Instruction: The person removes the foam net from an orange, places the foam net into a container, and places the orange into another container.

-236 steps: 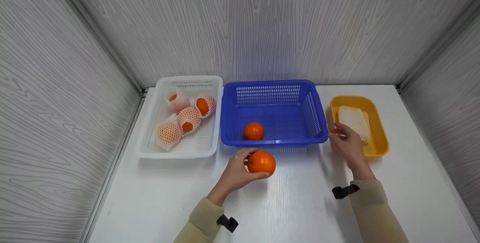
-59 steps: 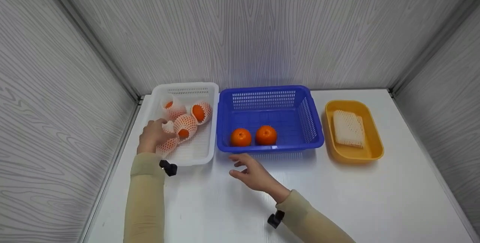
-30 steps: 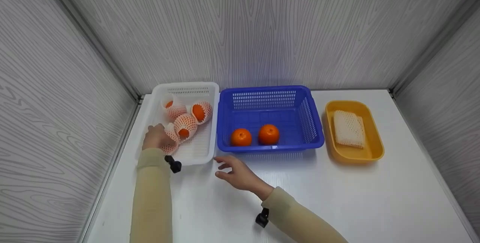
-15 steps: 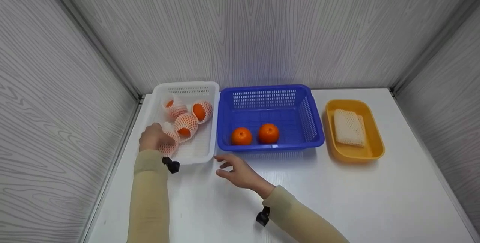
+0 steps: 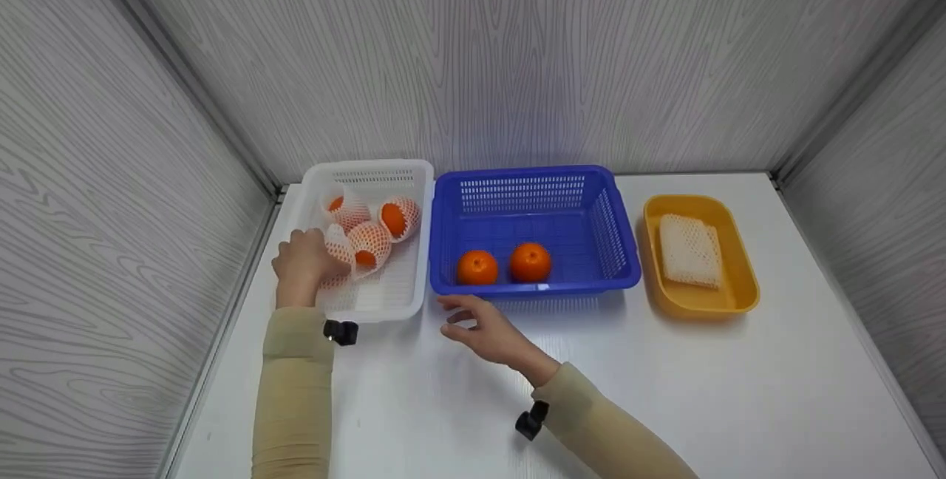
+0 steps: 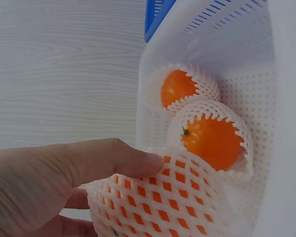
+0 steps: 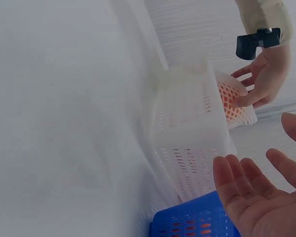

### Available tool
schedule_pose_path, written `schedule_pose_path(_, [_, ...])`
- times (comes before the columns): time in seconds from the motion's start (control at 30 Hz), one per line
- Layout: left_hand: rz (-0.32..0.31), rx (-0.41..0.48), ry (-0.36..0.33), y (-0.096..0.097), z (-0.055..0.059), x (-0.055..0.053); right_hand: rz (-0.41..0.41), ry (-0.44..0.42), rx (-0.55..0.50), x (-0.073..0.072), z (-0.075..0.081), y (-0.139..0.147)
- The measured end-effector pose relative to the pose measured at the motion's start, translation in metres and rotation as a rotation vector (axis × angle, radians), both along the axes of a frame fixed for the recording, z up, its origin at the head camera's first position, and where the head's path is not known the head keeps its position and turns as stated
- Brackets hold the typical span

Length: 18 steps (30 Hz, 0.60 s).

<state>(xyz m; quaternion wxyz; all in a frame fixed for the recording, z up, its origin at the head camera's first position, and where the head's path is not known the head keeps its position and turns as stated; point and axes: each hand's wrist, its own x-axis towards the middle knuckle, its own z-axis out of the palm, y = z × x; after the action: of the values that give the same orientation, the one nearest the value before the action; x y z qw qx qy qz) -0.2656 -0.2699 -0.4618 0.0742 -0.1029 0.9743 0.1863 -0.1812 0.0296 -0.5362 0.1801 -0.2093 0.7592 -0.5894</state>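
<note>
In the head view my left hand (image 5: 303, 261) grips an orange in a white foam net (image 5: 338, 251) at the left side of the white basket (image 5: 399, 310). The left wrist view has the thumb across the top of that netted orange (image 6: 158, 197), with the fingers at its far side, partly hidden. The right wrist view shows it up near the basket's rim. Several other netted oranges (image 5: 369, 246) lie in the white basket. My right hand (image 5: 484, 327), fingers relaxed and apart, hovers in front of the blue basket (image 5: 543, 289) and holds nothing.
Two bare oranges (image 5: 530, 262) sit along the near wall of the blue basket, which stands right beside the white one. A yellow tray (image 5: 732, 301) on the right contains folded white foam nets (image 5: 689, 250). Grey wood-grain panels (image 5: 510, 58) enclose the white table (image 5: 798, 390).
A bare orange that was in my left hand now lies in the blue basket. My left hand has since taken hold of a netted orange; my right hand has moved leftward from the yellow tray.
</note>
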Motion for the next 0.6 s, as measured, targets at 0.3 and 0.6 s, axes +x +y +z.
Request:
schedule_pose_path(0.3, [-0.021, 0.07, 0.187, 0.021, 0.005, 0.011, -0.033, 0.026, -0.059, -0.003, 0.011, 0.021])
schedule_pose_path(0.6, [-0.103, 0.276, 0.484, 0.05, -0.002, 0.019, -0.083, 0.007, -0.111, 0.004, 0.046, 0.038])
